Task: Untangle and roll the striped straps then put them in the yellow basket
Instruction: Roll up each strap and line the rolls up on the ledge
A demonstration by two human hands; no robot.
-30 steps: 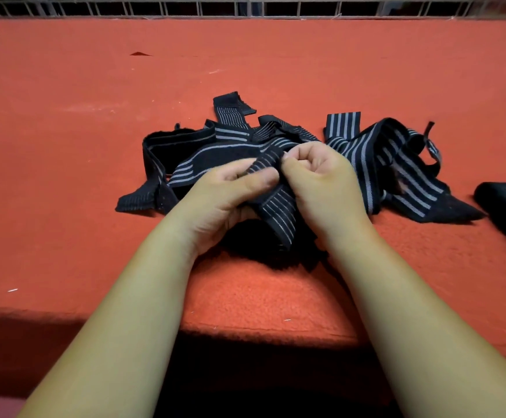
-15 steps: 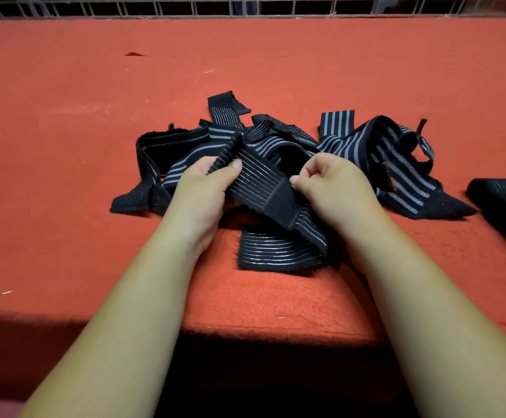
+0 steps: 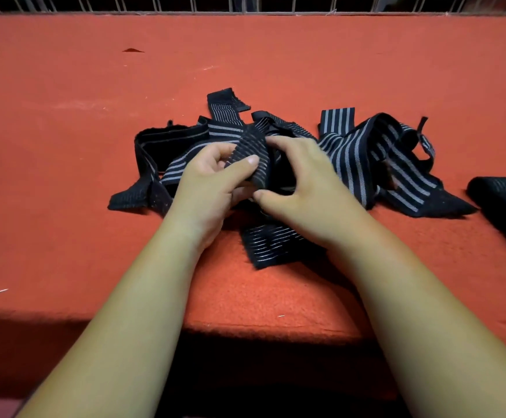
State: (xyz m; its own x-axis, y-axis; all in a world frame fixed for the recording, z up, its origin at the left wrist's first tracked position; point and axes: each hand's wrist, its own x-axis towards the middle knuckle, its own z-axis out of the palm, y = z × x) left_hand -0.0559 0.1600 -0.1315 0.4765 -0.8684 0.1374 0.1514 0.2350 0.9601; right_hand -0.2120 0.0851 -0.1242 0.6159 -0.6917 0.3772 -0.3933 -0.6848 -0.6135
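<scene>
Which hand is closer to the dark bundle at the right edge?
Right. The right hand is left of the dark bundle, with a wide-striped strap between them. The left hand is even farther left, pinching the thin-striped strap.

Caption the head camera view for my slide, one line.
Untangling: left hand and right hand grip a strap over the pile on a red table.

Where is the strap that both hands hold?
Head view: the strap is at the near side of the tangled pile, gripped between the left hand and right hand, its end lying toward the table edge.
</scene>
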